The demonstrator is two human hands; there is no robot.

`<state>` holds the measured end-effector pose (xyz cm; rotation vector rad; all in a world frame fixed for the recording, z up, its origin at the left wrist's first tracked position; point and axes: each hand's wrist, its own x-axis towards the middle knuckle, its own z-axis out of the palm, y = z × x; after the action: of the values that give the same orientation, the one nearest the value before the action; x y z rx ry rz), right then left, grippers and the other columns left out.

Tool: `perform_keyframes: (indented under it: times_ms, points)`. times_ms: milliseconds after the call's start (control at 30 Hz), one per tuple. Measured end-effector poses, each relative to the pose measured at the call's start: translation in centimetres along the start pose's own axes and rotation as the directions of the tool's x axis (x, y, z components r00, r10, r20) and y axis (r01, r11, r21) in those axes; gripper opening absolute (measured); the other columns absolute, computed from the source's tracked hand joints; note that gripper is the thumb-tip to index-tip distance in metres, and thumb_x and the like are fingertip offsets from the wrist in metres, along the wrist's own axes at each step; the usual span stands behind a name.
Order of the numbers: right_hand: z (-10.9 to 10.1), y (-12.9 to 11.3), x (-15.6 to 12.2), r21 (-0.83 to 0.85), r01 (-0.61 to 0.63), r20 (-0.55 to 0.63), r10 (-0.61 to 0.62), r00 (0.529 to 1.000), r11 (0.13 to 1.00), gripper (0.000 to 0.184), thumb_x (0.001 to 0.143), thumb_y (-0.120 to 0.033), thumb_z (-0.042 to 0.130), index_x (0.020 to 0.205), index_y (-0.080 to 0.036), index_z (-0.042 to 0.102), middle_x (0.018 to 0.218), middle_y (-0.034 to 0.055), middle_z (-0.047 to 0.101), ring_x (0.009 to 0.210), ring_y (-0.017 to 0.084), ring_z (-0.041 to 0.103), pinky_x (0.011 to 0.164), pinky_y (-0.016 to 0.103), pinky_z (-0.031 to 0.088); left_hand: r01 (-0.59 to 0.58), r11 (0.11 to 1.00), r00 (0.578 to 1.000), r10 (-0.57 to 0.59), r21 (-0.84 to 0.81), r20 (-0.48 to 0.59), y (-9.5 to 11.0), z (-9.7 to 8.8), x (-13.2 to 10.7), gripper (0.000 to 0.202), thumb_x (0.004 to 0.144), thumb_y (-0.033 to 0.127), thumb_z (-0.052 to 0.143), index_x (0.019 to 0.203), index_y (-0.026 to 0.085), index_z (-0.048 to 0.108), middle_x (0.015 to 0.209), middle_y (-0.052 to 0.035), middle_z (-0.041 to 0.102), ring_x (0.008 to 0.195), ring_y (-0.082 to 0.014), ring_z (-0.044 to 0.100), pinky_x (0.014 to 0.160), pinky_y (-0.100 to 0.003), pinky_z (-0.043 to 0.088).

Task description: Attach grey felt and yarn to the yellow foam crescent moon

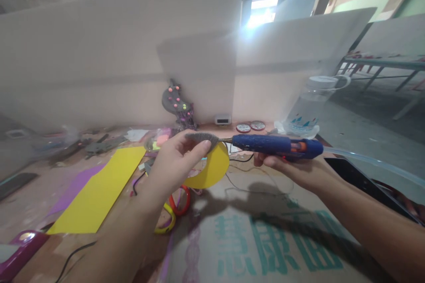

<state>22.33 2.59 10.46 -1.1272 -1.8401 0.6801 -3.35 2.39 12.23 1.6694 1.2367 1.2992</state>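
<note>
My left hand (179, 157) pinches a curved yellow paper piece (215, 170) with a grey fuzzy strip (201, 138) along its upper edge. In my right hand (292, 166) is a blue hot glue gun (265, 143), held level. Its nozzle tip meets or nearly meets the right end of the grey strip. A long clear glue stick (372, 159) runs out of the gun's back. Below my left hand lie scissors with red and yellow handles (181, 203), partly hidden. A grey crescent ornament with coloured dots (172, 101) stands behind, against the white board.
Yellow paper (102, 185) and purple paper (75, 185) lie at left. Printed cardboard (206, 247) covers the front. A water bottle (307, 106) stands back right, near a dark tablet-like slab (352, 177). A small white display (222, 119) and two round tins (250, 127) sit behind.
</note>
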Motion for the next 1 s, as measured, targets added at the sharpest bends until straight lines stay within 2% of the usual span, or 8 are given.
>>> perform_keyframes:
  times_ms: [300,533,1000]
  points:
    - [0.0,-0.2,0.3,-0.050,0.063,-0.008,-0.064,0.998,0.997,0.035,0.077,-0.057,0.065,0.076,-0.022,0.067,0.074,0.0058,0.071,0.069,0.021,0.067,0.067,0.034,0.059,-0.005,1.000,1.000,0.005,0.006,-0.004,0.1,0.1,0.0,0.027,0.081,0.044,0.066,0.091,0.019,0.069,0.091,-0.0047,0.074,0.086,-0.0186,0.068,0.076,-0.028,0.054]
    - [0.0,-1.1,0.5,-0.050,0.068,-0.033,-0.070,0.997,0.996,0.038,0.072,-0.061,0.068,0.077,-0.023,0.067,0.076,0.0060,0.072,0.072,0.023,0.069,0.070,0.036,0.060,-0.014,1.000,1.000,0.014,0.016,-0.005,0.2,0.1,0.0,0.025,0.082,0.042,0.066,0.091,0.019,0.069,0.091,-0.0043,0.075,0.085,-0.0175,0.068,0.076,-0.026,0.054]
    - [0.0,-1.3,0.6,-0.043,0.070,-0.027,-0.071,0.997,0.997,0.029,0.071,-0.052,0.070,0.083,-0.026,0.069,0.082,0.0049,0.075,0.077,0.027,0.071,0.070,0.038,0.061,-0.012,1.000,1.000,0.012,0.010,0.001,0.2,0.1,-0.1,0.028,0.080,0.045,0.067,0.091,0.018,0.069,0.091,-0.0050,0.075,0.086,-0.0189,0.068,0.076,-0.028,0.054]
